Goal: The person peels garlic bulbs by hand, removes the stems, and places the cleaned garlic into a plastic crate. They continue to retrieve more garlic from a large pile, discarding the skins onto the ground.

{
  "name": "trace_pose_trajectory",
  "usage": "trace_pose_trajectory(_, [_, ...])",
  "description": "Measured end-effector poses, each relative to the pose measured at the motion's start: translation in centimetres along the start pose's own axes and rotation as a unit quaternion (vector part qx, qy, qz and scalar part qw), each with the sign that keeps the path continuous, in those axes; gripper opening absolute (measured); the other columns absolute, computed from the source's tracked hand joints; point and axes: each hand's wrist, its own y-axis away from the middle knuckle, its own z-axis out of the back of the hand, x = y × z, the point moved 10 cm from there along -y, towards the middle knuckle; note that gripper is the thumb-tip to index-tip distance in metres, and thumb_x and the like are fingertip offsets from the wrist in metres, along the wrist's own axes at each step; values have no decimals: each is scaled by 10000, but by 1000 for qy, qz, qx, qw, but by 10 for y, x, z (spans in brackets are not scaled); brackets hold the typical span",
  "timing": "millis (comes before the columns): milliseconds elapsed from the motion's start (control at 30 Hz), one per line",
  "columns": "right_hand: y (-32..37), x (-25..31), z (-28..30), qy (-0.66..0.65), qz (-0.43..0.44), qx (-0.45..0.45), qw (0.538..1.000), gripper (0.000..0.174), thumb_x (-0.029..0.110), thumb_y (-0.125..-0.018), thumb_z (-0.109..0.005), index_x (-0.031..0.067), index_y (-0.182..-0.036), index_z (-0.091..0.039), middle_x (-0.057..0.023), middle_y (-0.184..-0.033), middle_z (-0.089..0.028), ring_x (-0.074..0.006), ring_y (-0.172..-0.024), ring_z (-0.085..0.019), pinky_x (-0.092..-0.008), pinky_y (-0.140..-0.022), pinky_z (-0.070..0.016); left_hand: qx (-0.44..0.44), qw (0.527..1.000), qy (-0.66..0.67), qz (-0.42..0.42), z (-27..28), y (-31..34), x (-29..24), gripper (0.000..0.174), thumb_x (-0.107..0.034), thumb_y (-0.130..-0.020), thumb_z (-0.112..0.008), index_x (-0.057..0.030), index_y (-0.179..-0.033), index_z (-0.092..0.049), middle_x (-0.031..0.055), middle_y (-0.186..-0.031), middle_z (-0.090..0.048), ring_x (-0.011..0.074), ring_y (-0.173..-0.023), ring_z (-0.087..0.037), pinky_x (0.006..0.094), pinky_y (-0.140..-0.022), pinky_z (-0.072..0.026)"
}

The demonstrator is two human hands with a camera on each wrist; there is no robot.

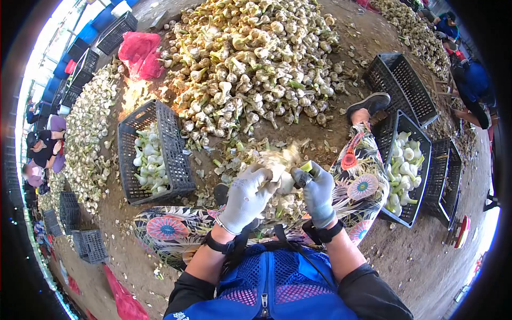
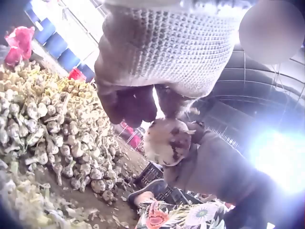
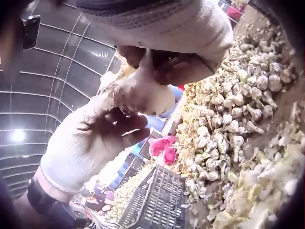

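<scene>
Between my two gloved hands is a garlic bulb [image 1: 286, 182], pale and smooth, with its green stem end pointing up to the right. My right hand [image 1: 319, 196] grips the bulb by its stem, the thumb area dark and dirty. From the other side, my left hand [image 1: 247, 198] pinches at the bulb's loose outer skin; in the right wrist view its thumb and fingers curl at the bulb [image 3: 143, 94]. Purplish-brown patches mark the bulb's rounded face [image 2: 167, 141] in the left wrist view. Papery peelings [image 1: 277, 156] blur beneath the hands.
A large heap of untrimmed garlic [image 1: 256, 58] lies ahead. A black crate [image 1: 178, 154] with cleaned bulbs stands at left, another crate [image 1: 421, 181] with bulbs at right. More crates, a pink sack [image 1: 140, 53] and other people are around.
</scene>
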Motion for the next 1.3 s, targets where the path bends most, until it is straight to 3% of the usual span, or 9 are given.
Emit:
trace_pose_trajectory(233, [-3,-39,24,-160,-111,-84,977,187,228,-939,-707,47,-893,-689,10,-697,-638,-68,-582,-568,-218,-572,-457,210,966,-154,-13,-63,70,35,241,-265,-881,-712,-36,-907,-640,170,-869,-632,381,-790,-641,438,-694,-508])
trace_pose_trajectory(567, [-13,-58,30,-379,-105,-51,918,262,303,-1005,-594,53,-974,-667,-38,-915,-672,-123,-797,-639,-283,-707,-516,30,996,-27,75,-29,16,31,212,-206,-895,-703,-22,-893,-598,159,-804,-601,367,-755,-620,413,-667,-479])
trace_pose_trajectory(667, [-2,30,153,-94,105,-240,961,303,272,-1025,-555,-3,-1070,-674,-68,-931,-685,-178,-807,-647,-331,-763,-528,42,987,0,158,-28,31,84,135,-173,-915,-637,-38,-919,-642,165,-839,-652,357,-792,-654,395,-698,-497])
trace_pose_trajectory(833, [7,97,247,174,202,-448,853,430,-163,-816,-416,-53,-1156,-655,-101,-1119,-662,-146,-945,-627,-265,-890,-513,35,965,55,256,-42,41,135,185,-182,-909,-618,-73,-1018,-720,161,-952,-717,324,-880,-698,371,-778,-536])
trace_pose_trajectory(867, [-19,88,228,241,196,-378,872,464,-166,-801,-424,-31,-1180,-656,-86,-1125,-660,-132,-937,-622,-253,-856,-517,38,957,110,267,-60,45,150,184,-91,-908,-624,-28,-1053,-716,127,-890,-722,142,-775,-678,291,-705,-520])
trace_pose_trajectory(1000, [-131,23,24,367,233,-36,900,582,-167,-756,-468,82,-1242,-669,-37,-1137,-663,-102,-938,-621,-235,-761,-519,85,955,98,266,-59,21,142,265,-156,-912,-635,4,-1115,-696,106,-936,-727,145,-799,-675,289,-725,-523])
trace_pose_trajectory(1033, [-158,-13,-20,249,136,38,958,457,-47,-758,-634,96,-1187,-699,-125,-1151,-688,-270,-1108,-636,-368,-942,-530,89,954,101,267,-54,15,141,265,-156,-912,-635,4,-1115,-696,106,-936,-727,145,-799,-675,289,-725,-523])
trace_pose_trajectory(1067, [-171,-20,-79,416,273,91,863,463,-40,-734,-634,94,-1174,-683,-102,-1217,-653,-312,-1117,-622,-412,-979,-509,65,928,134,341,-48,16,151,282,-175,-914,-632,7,-1121,-689,118,-953,-725,162,-811,-677,300,-740,-522])
trace_pose_trajectory(1300, [-273,-183,-221,713,247,317,575,341,173,-921,-583,132,-1247,-674,-71,-1466,-508,-274,-1250,-517,-418,-922,-477,19,857,203,474,-48,27,198,301,-232,-929,-632,19,-1092,-661,85,-901,-686,145,-804,-630,279,-740,-495])
